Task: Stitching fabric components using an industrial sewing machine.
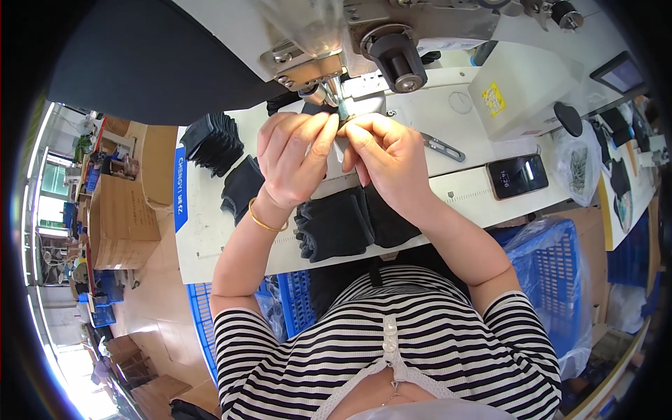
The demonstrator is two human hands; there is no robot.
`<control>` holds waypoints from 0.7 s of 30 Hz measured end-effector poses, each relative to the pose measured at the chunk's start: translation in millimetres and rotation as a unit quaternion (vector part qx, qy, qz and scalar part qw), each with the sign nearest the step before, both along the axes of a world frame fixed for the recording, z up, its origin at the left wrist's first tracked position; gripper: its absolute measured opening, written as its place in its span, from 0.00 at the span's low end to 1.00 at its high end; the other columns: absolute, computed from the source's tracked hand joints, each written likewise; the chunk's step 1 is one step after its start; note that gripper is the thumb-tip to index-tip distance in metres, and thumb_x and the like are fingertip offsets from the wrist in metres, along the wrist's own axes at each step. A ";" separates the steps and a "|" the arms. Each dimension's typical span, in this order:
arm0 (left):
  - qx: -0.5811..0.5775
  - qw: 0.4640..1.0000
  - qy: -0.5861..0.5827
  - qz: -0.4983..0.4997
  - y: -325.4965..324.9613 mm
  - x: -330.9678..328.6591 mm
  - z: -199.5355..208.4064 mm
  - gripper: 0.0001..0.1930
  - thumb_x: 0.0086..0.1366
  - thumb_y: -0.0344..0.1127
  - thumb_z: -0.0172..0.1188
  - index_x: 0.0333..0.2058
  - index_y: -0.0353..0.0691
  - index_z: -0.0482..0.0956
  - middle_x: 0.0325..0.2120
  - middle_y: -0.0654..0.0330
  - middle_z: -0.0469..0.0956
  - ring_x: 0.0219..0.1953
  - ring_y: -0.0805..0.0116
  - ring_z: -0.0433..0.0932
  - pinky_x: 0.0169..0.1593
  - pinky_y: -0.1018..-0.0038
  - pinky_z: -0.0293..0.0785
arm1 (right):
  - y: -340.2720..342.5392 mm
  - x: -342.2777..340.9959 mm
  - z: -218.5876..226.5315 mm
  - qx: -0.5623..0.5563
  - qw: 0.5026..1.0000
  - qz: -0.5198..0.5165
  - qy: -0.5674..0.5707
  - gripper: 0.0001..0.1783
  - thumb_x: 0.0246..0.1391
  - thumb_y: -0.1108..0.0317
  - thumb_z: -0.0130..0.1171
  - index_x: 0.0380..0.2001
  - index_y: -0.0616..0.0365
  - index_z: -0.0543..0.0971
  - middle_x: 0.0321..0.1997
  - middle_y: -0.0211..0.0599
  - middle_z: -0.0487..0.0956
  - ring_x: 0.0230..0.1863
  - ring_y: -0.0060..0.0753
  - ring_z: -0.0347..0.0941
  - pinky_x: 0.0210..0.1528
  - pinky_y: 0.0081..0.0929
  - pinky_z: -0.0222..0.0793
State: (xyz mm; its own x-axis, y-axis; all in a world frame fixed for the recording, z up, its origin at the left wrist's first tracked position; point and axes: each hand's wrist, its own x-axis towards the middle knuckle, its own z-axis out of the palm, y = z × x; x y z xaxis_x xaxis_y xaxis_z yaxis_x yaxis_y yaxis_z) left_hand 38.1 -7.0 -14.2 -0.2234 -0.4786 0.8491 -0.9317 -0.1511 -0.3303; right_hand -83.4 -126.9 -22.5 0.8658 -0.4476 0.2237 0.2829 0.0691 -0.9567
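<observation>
Both my hands meet right below the needle area of a sewing machine [329, 80], fingertips close together. My left hand [297, 157], with a gold bangle at its wrist, is closed in a pinch. Opposite it, my right hand [392, 157] pinches too, thumb against curled fingers. What they hold is small and mostly hidden by the fingers. Folded black cloth pieces [336, 224] lie in a stack under my forearms, with more black cloth [392, 220] beside it. Farther left stand another black pile [212, 143] and a smaller one [241, 187].
On the white table [483, 150], right of my hands, are a slim metal tool [442, 146] and a phone [516, 176]. Beyond the phone hangs a clear plastic bag [579, 164]. Blue baskets [553, 269] stand below the table edge; cardboard boxes [122, 217] are at far left.
</observation>
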 end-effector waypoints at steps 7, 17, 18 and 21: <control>-0.027 0.999 -0.019 -0.004 -8.9 20.1 -5.4 0.15 0.41 0.26 0.65 0.33 0.35 0.84 0.32 0.60 0.80 0.35 0.63 0.78 0.45 0.65 0.75 | 2.2 -3.6 -4.8 -0.017 1.000 0.003 0.007 0.11 0.63 0.67 0.53 0.33 0.63 0.80 0.18 0.29 0.78 0.15 0.12 0.67 0.17 0.16 0.60; -0.037 0.999 -0.002 0.010 -12.1 19.8 -5.2 0.14 0.42 0.25 0.66 0.33 0.37 0.84 0.32 0.62 0.79 0.36 0.64 0.78 0.46 0.66 0.74 | 4.8 -9.0 -1.5 -0.031 0.999 0.026 0.036 0.11 0.63 0.66 0.54 0.32 0.62 0.81 0.18 0.29 0.79 0.17 0.11 0.69 0.19 0.16 0.62; -0.038 0.999 0.002 0.012 -11.9 19.0 -5.2 0.14 0.42 0.25 0.67 0.33 0.37 0.84 0.32 0.62 0.79 0.36 0.64 0.78 0.46 0.66 0.74 | 5.1 -9.1 -2.0 -0.039 0.998 0.026 0.034 0.11 0.63 0.66 0.54 0.32 0.62 0.81 0.18 0.29 0.79 0.17 0.12 0.69 0.20 0.16 0.62; -0.037 0.999 0.007 0.010 -11.6 17.9 -4.3 0.14 0.43 0.25 0.67 0.33 0.37 0.84 0.32 0.62 0.79 0.36 0.64 0.78 0.46 0.66 0.74 | 6.9 -10.2 -1.7 -0.051 0.998 0.028 0.033 0.11 0.63 0.66 0.54 0.32 0.63 0.81 0.18 0.29 0.79 0.18 0.12 0.71 0.21 0.16 0.63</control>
